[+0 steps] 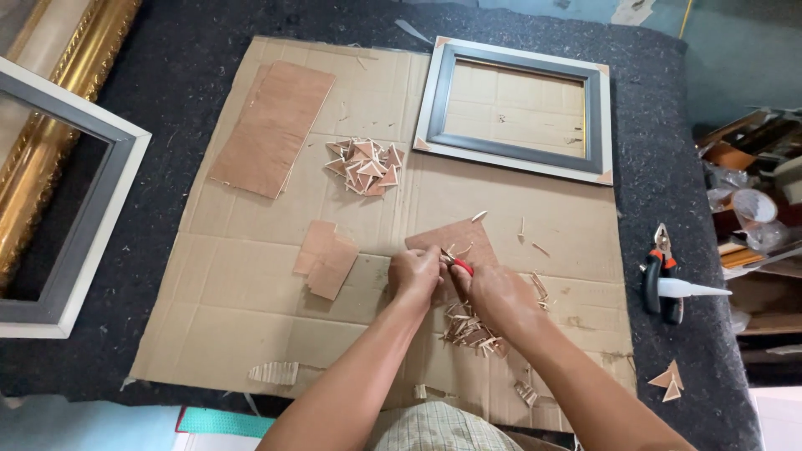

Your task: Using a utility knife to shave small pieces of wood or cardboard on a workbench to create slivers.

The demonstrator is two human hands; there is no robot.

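My left hand (414, 273) presses down on a thin brown wooden sheet (455, 238) lying on a big flat cardboard sheet (234, 276). Just to its right, my right hand (493, 292) grips a small red-handled cutter (459, 266) whose tip rests on that brown sheet. Thin wood offcuts (469, 327) lie heaped under my right wrist. A pile of small triangular wood pieces (365, 166) sits farther up the cardboard.
A grey picture frame (436, 102) lies at the top right of the cardboard. Larger brown boards (273, 125) and small squares (326, 259) lie left. Pliers (660, 276) and a white tube (692, 289) rest at right. A silver frame (100, 200) and gilt frame (50, 117) lie at left.
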